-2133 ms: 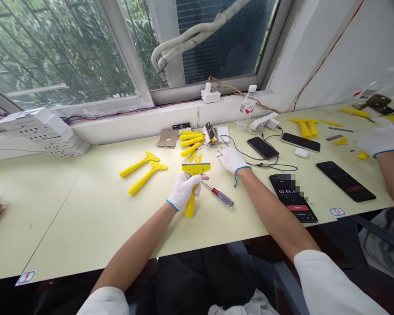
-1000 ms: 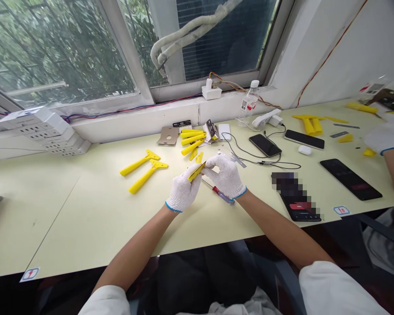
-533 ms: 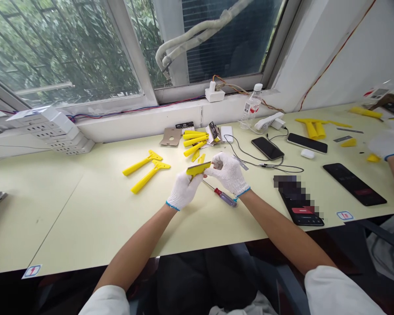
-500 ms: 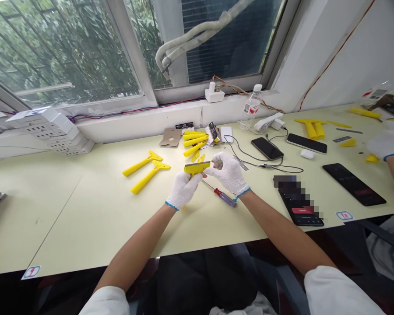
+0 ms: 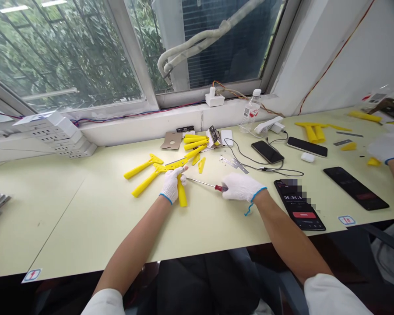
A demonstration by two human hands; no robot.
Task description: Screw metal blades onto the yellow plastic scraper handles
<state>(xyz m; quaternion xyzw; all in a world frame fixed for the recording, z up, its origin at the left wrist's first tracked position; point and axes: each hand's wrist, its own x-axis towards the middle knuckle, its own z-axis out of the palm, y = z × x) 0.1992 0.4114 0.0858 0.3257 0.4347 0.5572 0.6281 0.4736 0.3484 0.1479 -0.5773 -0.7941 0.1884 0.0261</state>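
Observation:
My gloved left hand [image 5: 170,185] is closed around a yellow scraper [image 5: 182,197], whose handle points down toward the front edge while its head and thin metal blade lie above my fingers. My gloved right hand [image 5: 241,187] grips a screwdriver [image 5: 218,188] by its red and purple handle. The shaft runs left to the scraper; its tip is hidden by my left hand. Just left lie two more yellow scrapers [image 5: 141,169]. Small yellow pieces [image 5: 202,165], metal blades [image 5: 240,166] and tiny screws [image 5: 221,159] rest beyond my hands.
Several yellow handles [image 5: 194,144] lie near the wall by a cardboard piece [image 5: 171,141]. On the right are phones [image 5: 298,205], a black cable [image 5: 282,170] and a bottle [image 5: 251,109]. A co-worker's gloved hand [image 5: 388,142] is at far right. White boxes [image 5: 57,131] are stacked left.
My right hand has picked up the screwdriver from the table and moved right and down with it. My left hand has lowered the scraper and turned its handle toward me.

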